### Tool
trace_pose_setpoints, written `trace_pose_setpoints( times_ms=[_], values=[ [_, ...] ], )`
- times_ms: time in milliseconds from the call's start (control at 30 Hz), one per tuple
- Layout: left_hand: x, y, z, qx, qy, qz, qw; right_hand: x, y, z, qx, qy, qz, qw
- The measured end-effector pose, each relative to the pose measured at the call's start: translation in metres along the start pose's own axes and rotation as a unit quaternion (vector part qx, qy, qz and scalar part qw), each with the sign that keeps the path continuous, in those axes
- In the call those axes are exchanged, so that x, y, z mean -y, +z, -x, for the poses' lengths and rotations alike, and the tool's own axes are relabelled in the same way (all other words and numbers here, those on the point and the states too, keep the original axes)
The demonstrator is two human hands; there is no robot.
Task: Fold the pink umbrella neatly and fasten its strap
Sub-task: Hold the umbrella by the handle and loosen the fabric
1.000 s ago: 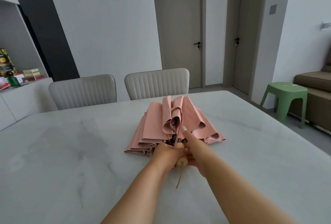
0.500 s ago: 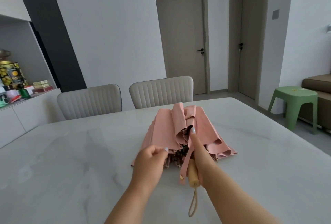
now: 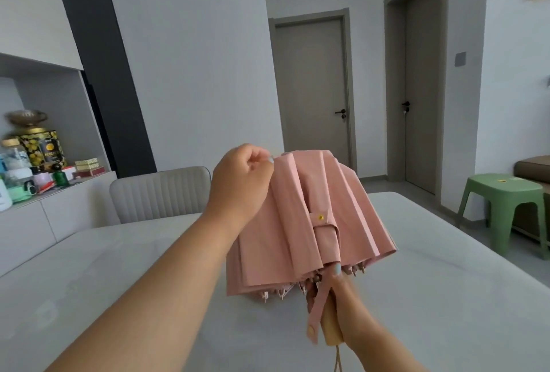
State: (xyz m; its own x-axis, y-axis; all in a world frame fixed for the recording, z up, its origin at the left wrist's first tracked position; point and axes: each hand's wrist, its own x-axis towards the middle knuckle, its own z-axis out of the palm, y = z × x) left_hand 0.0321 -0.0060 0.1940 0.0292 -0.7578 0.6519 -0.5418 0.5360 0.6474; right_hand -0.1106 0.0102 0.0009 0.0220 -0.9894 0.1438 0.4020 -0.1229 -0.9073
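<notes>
Pale marbled bench (image 3: 89,267) below. Behind it, one padded grey chair (image 3: 162,193). At left, a white sideboard (image 3: 44,222) crowded with jars, a yellow-patterned tin (image 3: 44,148) and small boxes. Farther back, two closed grey doors (image 3: 312,88). At right, a green plastic stool (image 3: 503,208) beside a brown sofa (image 3: 532,166).

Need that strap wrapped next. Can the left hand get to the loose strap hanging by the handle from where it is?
Probably yes, once it lets go. The left hand pinches the canopy top edge; the strap hangs uncovered beside the handle in the right hand.
</notes>
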Motion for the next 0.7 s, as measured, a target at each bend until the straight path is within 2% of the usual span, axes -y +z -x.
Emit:
trace_pose_setpoints(
  times_ms=[133, 267, 433, 633, 700],
  values=[
    [-0.01, 0.001, -0.043, 0.05, 0.019, -0.069, 0.996, 0.001, 0.003, 0.001, 0.046, -0.004, 0.016, 0.999],
    [-0.012, 0.002, -0.059, 0.122, -0.038, -0.164, 0.978, 0.008, 0.006, 0.002, 0.024, 0.026, 0.045, 0.998],
    [-0.01, -0.001, -0.068, 0.158, -0.08, -0.214, 0.961, 0.006, 0.002, 0.006, 0.061, 0.064, 0.036, 0.995],
    [-0.008, -0.005, -0.08, 0.233, -0.096, -0.233, 0.939, 0.008, 0.005, 0.007, 0.081, 0.066, 0.002, 0.994],
    [-0.009, -0.005, -0.082, 0.251, -0.119, -0.184, 0.943, 0.01, 0.009, 0.009, 0.079, 0.076, -0.023, 0.994]
  ],
)
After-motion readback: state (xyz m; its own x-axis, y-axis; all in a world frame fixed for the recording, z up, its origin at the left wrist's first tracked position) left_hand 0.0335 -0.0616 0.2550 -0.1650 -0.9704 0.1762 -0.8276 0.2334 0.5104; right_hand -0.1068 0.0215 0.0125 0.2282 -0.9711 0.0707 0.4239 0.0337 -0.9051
